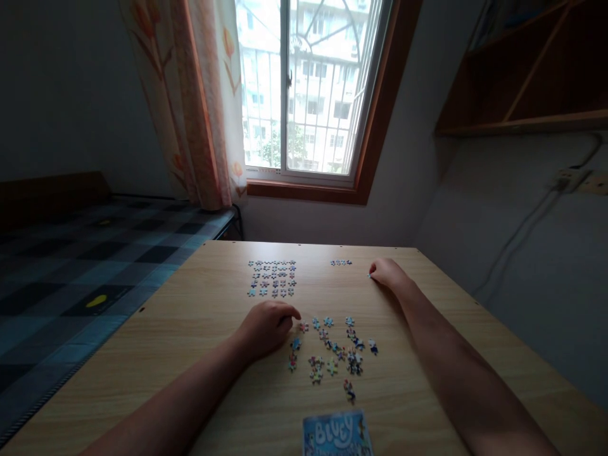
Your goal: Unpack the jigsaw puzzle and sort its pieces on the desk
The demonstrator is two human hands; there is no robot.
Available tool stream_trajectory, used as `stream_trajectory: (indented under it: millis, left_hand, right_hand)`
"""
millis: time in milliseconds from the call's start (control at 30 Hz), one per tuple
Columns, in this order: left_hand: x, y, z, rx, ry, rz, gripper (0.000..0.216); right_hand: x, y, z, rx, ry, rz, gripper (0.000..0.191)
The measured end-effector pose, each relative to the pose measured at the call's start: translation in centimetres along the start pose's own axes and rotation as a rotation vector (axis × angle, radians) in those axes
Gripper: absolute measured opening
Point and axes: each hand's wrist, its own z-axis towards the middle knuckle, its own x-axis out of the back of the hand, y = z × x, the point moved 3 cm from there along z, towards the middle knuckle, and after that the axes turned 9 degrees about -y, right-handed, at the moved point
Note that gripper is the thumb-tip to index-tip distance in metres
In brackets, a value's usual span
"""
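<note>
My right hand is at the far right of the table, its fingertips pinched on a small jigsaw puzzle piece. To its left lies a short row of puzzle pieces. My left hand rests nearer the middle with the index finger reaching out and the other fingers curled. That fingertip is beside a reddish puzzle piece; whether they touch I cannot tell. Beyond the left hand, several pieces lie spaced out in rows. A loose scatter of pieces spreads between my forearms.
A blue box marked "Bluey" sits at the near edge of view on the wooden table. A bed with a checked cover stands on the left. Behind are a curtain and a barred window.
</note>
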Motion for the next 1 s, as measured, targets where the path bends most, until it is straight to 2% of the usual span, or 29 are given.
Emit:
stream_trajectory:
  millis: [133, 367, 533, 1000]
  left_hand:
    - [0.0, -0.1, 0.0, 0.004, -0.003, -0.009, 0.032]
    - [-0.1, -0.4, 0.0, 0.009, 0.001, 0.010, 0.031]
    - [-0.2, -0.6, 0.0, 0.007, 0.010, 0.013, 0.030]
    - [-0.2, -0.4, 0.0, 0.022, -0.006, -0.006, 0.030]
  right_hand:
    - [-1.2, -0.1, 0.9, -0.006, 0.177, -0.003, 0.031]
    - [-2.4, 0.2, 1.2, 0.019, 0.283, 0.018, 0.032]
    - [-2.5, 0.6, 1.0, -0.006, 0.322, 0.012, 0.030]
    - [-2.8, -1.2, 1.7, 0.015, 0.374, -0.084, 0.028]
